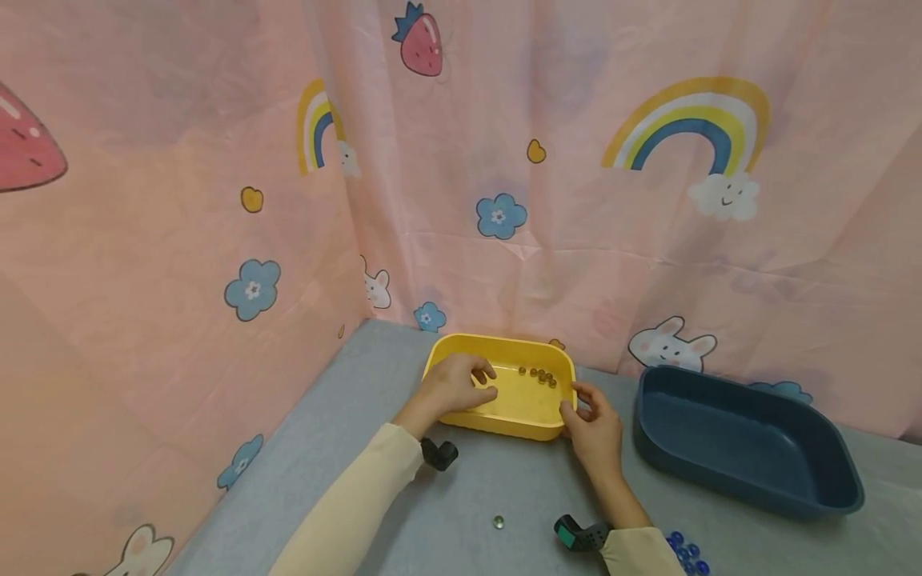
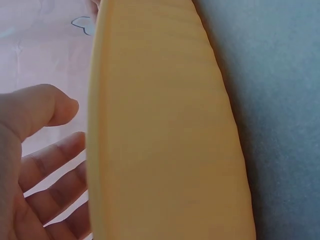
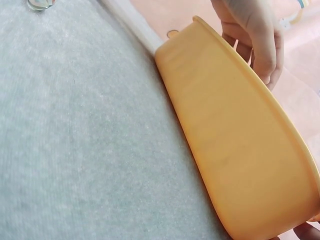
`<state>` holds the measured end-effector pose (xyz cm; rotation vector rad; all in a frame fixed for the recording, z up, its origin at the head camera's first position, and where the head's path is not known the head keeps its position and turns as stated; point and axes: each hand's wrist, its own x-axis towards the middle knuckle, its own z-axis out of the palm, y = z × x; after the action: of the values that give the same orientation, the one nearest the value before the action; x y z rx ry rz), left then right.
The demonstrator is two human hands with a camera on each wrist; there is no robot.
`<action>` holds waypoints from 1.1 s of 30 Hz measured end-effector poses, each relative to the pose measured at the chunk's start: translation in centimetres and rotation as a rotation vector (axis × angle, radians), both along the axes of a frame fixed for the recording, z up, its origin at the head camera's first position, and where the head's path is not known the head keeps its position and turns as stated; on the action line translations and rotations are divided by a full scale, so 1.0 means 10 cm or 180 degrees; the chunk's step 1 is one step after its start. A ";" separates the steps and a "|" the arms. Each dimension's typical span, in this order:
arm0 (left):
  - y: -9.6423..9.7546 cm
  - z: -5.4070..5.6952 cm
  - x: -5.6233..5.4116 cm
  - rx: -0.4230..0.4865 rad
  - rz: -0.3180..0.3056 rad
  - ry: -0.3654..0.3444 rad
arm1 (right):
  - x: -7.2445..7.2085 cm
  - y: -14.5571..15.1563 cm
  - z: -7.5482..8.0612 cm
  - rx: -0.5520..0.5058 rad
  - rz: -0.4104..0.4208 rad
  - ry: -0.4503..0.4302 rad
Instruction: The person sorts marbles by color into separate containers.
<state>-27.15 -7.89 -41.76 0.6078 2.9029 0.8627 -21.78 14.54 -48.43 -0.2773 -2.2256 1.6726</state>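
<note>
A yellow plastic tray stands at the back of the table, with several small amber marbles lying inside it toward its back right. My left hand hovers over the left part of the tray. Its thumb and fingers are apart with nothing between them, as the left wrist view also shows beside the tray's wall. At the tray's right end, my right hand grips the rim, thumb on the near side and fingers round the outside. The right wrist view shows only fingertips of it, low at the tray's corner.
To the right stands a larger dark blue tray. One clear marble lies on the grey table in front of the yellow tray. Several blue marbles sit by the right sleeve. A pink printed curtain hangs behind the trays.
</note>
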 end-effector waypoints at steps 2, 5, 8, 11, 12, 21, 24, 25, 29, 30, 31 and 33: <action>-0.01 0.01 0.03 0.0015 -0.0041 0.0053 | 0.01 0.00 0.01 -0.0022 0.0005 -0.0014; -0.01 0.02 0.07 0.0025 -0.0072 0.0085 | 0.01 0.00 0.02 -0.0031 -0.0005 -0.0036; -0.02 0.04 0.12 0.0036 -0.0090 0.0087 | 0.02 0.00 0.02 -0.0008 -0.0027 -0.0038; -0.03 0.07 0.17 0.0051 -0.0119 0.0100 | 0.02 0.01 0.00 -0.0027 -0.0024 0.0018; -0.03 0.08 0.18 0.0046 -0.0135 0.0119 | 0.02 0.01 0.00 -0.0037 -0.0020 0.0038; -0.03 0.16 0.33 0.0022 -0.0283 0.0241 | 0.01 0.03 -0.01 -0.0056 0.0042 0.0070; -0.03 0.18 0.39 -0.0001 -0.0349 0.0318 | 0.01 0.02 -0.01 -0.0055 0.0033 0.0054; -0.03 0.19 0.41 -0.0004 -0.0371 0.0343 | 0.01 0.02 -0.01 -0.0053 0.0030 0.0048; -0.05 0.19 0.50 0.0032 -0.0491 0.0432 | 0.00 0.02 -0.02 -0.0030 0.0018 0.0025; -0.06 0.18 0.53 0.0049 -0.0531 0.0453 | 0.00 0.01 -0.02 -0.0033 0.0016 0.0024; -0.07 0.18 0.55 0.0065 -0.0581 0.0480 | 0.00 0.01 -0.01 -0.0031 0.0011 0.0022; -0.09 0.16 0.60 0.0090 -0.0679 0.0531 | 0.00 0.01 -0.01 -0.0035 0.0012 0.0024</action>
<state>-21.11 -8.78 -40.15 1.0166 2.8995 0.8644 -21.82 14.61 -48.54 -0.2692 -2.2135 1.6856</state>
